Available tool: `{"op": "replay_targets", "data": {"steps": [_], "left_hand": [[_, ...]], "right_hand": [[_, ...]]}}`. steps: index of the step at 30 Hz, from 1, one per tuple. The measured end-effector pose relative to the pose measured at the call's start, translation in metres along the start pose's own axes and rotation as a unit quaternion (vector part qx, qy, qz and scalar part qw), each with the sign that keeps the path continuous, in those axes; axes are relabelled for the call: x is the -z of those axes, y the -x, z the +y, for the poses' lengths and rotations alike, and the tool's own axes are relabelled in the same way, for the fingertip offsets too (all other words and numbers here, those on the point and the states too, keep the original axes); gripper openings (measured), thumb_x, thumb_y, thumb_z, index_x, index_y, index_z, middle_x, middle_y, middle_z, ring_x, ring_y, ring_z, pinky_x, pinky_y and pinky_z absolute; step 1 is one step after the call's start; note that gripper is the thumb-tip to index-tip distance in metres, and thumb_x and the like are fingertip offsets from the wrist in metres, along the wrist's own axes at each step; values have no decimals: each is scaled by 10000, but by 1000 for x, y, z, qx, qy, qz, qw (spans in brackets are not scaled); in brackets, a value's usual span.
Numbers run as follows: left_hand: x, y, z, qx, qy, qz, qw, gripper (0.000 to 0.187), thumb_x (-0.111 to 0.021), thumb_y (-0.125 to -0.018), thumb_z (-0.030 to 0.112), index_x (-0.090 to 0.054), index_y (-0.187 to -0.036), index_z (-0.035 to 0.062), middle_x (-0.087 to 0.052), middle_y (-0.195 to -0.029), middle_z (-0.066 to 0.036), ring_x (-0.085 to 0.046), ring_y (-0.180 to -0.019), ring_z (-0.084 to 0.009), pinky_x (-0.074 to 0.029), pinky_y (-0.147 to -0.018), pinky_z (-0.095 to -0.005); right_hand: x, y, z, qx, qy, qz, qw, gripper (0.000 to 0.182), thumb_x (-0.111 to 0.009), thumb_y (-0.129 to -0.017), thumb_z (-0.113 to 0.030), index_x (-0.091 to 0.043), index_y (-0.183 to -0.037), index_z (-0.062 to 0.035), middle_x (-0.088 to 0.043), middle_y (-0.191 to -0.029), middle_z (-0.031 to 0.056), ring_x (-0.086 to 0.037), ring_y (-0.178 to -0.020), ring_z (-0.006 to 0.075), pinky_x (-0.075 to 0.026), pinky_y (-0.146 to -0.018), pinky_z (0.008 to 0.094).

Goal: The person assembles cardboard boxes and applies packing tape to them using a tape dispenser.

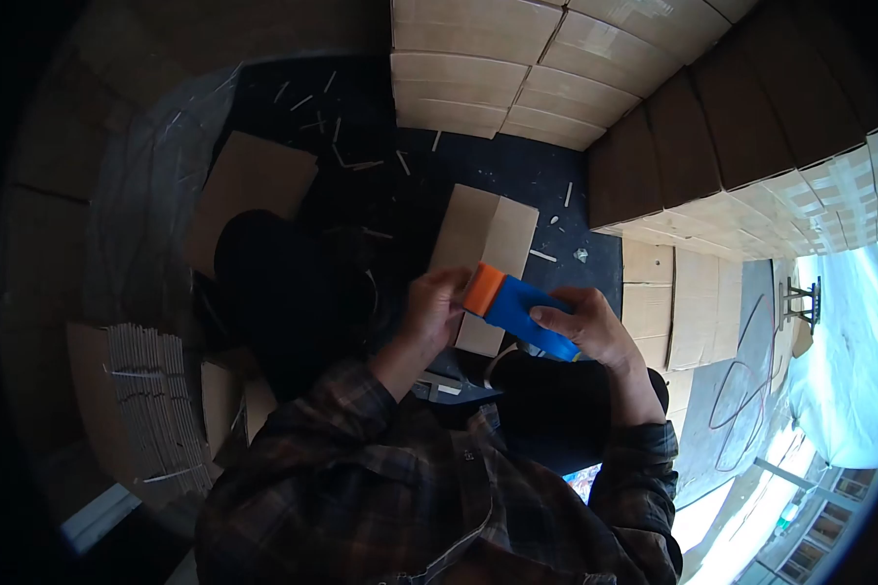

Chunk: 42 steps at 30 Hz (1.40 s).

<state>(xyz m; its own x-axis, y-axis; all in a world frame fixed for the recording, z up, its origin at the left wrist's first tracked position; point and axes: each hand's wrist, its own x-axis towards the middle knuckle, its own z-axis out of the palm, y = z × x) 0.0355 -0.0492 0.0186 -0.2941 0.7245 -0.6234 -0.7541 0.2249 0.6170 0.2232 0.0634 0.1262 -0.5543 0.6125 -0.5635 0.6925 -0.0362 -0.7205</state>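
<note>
My right hand (591,330) is wrapped around a blue-and-orange tape dispenser (527,314), with the thumb lying across its blue body. The orange end points left, toward my left hand (435,304). The fingers of that hand are bent together right at the orange end; whatever they pinch there is too small to make out. Below and beyond the dispenser, a closed cardboard box (486,226) rests on the dark floor, partly covered by both hands.
Stacked cartons (478,83) form a wall ahead, and more cartons (751,195) line the right. A bundle of flattened cardboard (156,400) stands at lower left. Another cardboard piece (259,180) lies near my knee. Pale scraps litter the floor (361,107). A thin cable (741,390) loops at right.
</note>
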Motion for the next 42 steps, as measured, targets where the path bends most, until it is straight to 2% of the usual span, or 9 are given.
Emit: {"op": "replay_targets", "data": {"steps": [6,9,20,31,34,36,39,41,42], "left_hand": [[81,-28,18,-87,-69,149,983,146,-648,-900,231,-651,-916,86,-675,-821,-13,-655,-793,-131,-469,-669,-274],[89,-33,4,-57,-102,197,973,124,-648,-903,226,-648,-908,102,-667,-786,-1,-660,-789,-128,-462,-646,-261],[104,-54,-16,-88,-156,215,960,156,-634,-908,209,-670,-872,62,-654,-783,0,-581,-706,-92,-425,-658,-252],[121,-87,-58,-70,-208,240,945,216,-655,-896,226,-700,-914,16,-659,-787,-11,-592,-712,-91,-443,-644,-250],[125,-97,-81,-66,-215,198,954,275,-629,-914,277,-703,-918,13,-667,-790,-32,-617,-730,-114,-473,-665,-272],[124,-99,-87,12,-196,106,975,334,-571,-942,332,-699,-948,24,-678,-831,-53,-633,-767,-141,-495,-698,-299],[124,-96,-89,66,-155,74,983,386,-520,-961,379,-678,-1017,31,-676,-886,-60,-631,-777,-153,-497,-702,-307],[190,-132,-148,55,-107,28,992,396,-512,-967,374,-643,-1098,24,-669,-944,-74,-631,-816,-162,-501,-724,-306],[190,-135,-144,41,-58,-20,997,421,-504,-972,369,-609,-1179,17,-662,-1001,-88,-631,-854,-171,-504,-747,-305]], "right_hand": [[-4,2,-16,-15,95,-24,995,529,-705,-798,-491,-716,-996,0,-697,-834,159,-683,-756,231,-532,-723,326],[-10,-3,-11,-41,139,-26,989,525,-693,-800,-495,-718,-965,3,-691,-806,160,-683,-747,244,-532,-721,335],[-21,-27,-25,-96,235,-51,966,497,-692,-835,-487,-722,-974,-10,-696,-852,164,-683,-753,241,-541,-711,323],[-39,-46,-17,-69,339,-21,938,534,-629,-843,-528,-710,-804,-3,-686,-748,166,-698,-740,288,-553,-716,388],[-40,-52,-17,-80,361,-30,929,510,-647,-844,-520,-722,-850,-16,-690,-777,159,-688,-712,267,-545,-708,363],[-41,-54,-17,-85,374,-28,923,519,-644,-843,-531,-721,-846,-18,-689,-777,157,-688,-712,265,-544,-704,363],[-42,-57,-21,-99,387,-34,916,530,-642,-840,-547,-720,-840,-22,-688,-777,152,-687,-710,260,-543,-695,362],[-42,-56,-23,-111,389,-39,914,533,-643,-839,-553,-719,-838,-26,-686,-777,149,-686,-708,257,-543,-689,360],[-42,-56,-22,-110,392,-36,913,532,-642,-839,-555,-719,-842,-28,-687,-780,147,-686,-706,252,-543,-686,356]]}}
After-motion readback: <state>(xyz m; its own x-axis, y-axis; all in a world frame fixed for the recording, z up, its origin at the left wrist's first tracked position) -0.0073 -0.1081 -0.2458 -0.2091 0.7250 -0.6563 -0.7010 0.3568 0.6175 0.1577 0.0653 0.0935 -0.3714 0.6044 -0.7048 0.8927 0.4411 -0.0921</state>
